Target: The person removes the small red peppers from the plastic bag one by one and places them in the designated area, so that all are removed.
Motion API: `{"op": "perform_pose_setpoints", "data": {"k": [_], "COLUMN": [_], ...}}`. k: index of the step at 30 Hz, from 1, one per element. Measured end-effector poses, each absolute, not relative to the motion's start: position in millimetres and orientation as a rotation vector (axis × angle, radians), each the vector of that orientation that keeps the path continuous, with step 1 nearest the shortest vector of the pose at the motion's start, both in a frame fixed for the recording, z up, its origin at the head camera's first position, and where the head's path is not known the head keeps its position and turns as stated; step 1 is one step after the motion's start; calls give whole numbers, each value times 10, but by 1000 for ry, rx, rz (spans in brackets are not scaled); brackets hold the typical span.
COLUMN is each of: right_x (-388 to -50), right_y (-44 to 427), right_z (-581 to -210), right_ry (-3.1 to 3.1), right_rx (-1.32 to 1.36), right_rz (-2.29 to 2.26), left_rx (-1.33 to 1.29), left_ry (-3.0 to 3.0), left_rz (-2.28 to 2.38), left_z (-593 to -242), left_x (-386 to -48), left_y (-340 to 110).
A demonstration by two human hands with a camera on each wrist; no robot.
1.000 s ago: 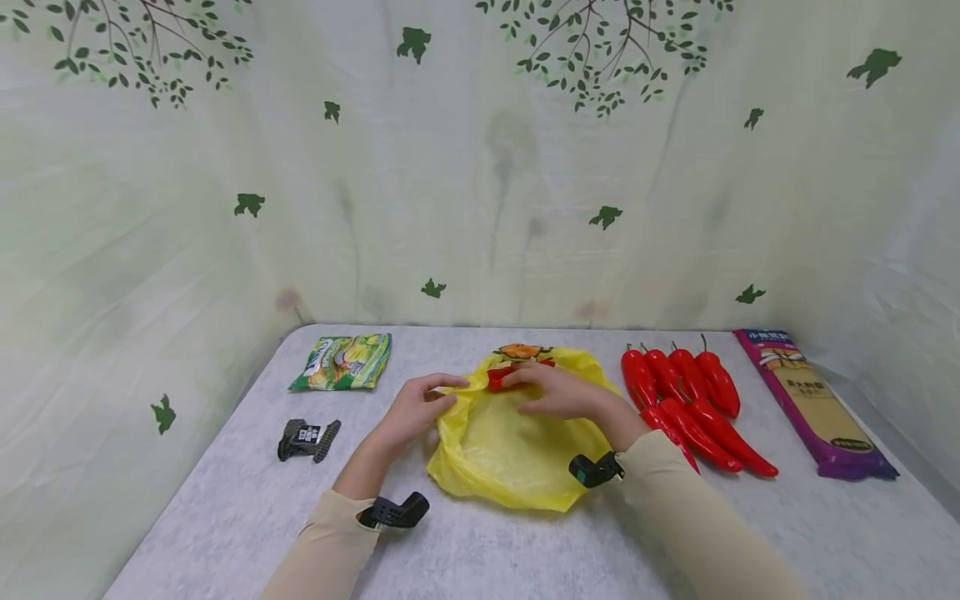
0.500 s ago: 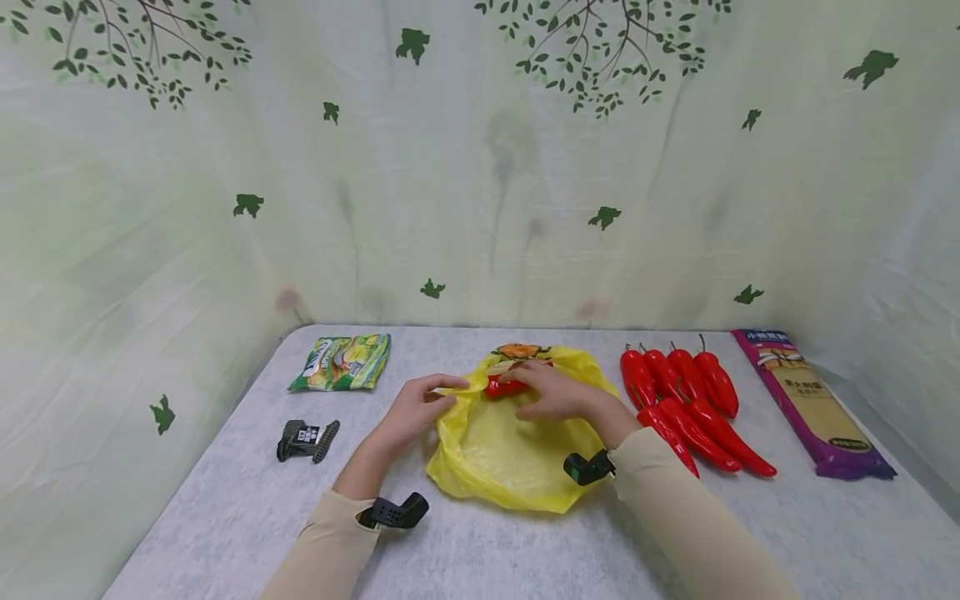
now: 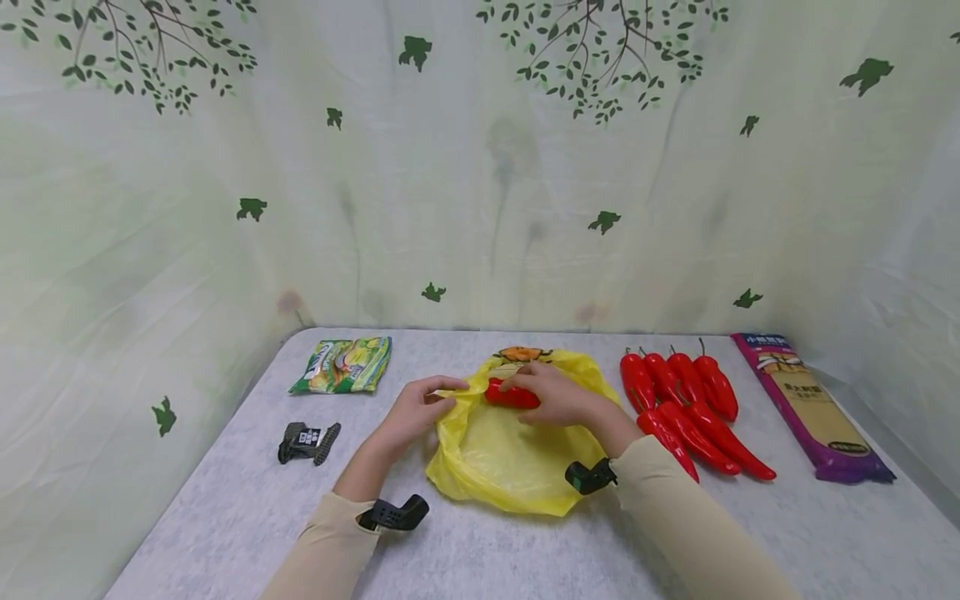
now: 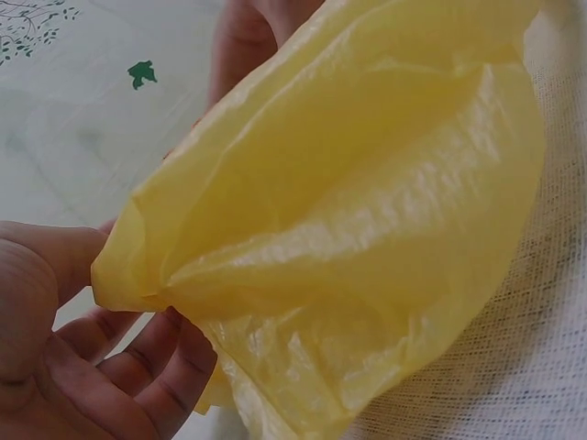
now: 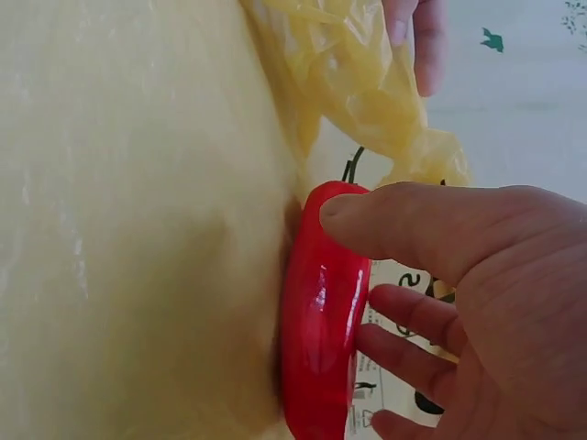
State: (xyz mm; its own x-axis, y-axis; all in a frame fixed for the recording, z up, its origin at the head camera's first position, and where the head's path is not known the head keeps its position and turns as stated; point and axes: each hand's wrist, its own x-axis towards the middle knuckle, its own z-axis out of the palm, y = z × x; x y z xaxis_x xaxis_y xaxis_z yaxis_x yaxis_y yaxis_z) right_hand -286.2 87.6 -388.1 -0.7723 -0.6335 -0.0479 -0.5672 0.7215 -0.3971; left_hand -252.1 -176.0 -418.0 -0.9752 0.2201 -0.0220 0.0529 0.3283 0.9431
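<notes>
A yellow plastic bag (image 3: 510, 479) lies in the middle of the table with its mouth open towards me. My left hand (image 3: 412, 412) pinches the bag's left rim between thumb and fingers; the left wrist view shows the thumb (image 4: 64, 252) against the folded edge. Inside the mouth, my right hand (image 3: 558, 396) holds a red chili pepper (image 5: 321, 312), its thumb on one side and fingertips on the other. Behind that pepper is a pale surface with black print (image 5: 367, 390), partly hidden by the hand. Several red chili peppers (image 3: 678, 400) lie right of the bag.
At the far left lies a green and yellow snack packet (image 3: 345, 365). A small black toy vehicle (image 3: 307, 442) sits in front of it. A long purple package (image 3: 813, 404) lies along the right edge. A pale curtain with leaf prints (image 3: 480, 183) stands behind the table.
The red chili pepper in the bag has come slightly nearer to me with my right hand, showing more of the pale surface behind it. My left hand stays on the rim.
</notes>
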Motion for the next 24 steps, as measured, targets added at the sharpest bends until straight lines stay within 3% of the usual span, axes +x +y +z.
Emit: {"op": "perform_pose_setpoints", "data": {"k": [24], "right_x": [-2643], "right_y": [828], "right_z": [-3902], "right_ry": [2653], "right_rx": [-930], "right_rz": [-621], "left_rx": [254], "left_ry": [2447], "left_rz": [1738], "left_z": [-4168], "left_x": [-2510], "left_y": [-1771]}}
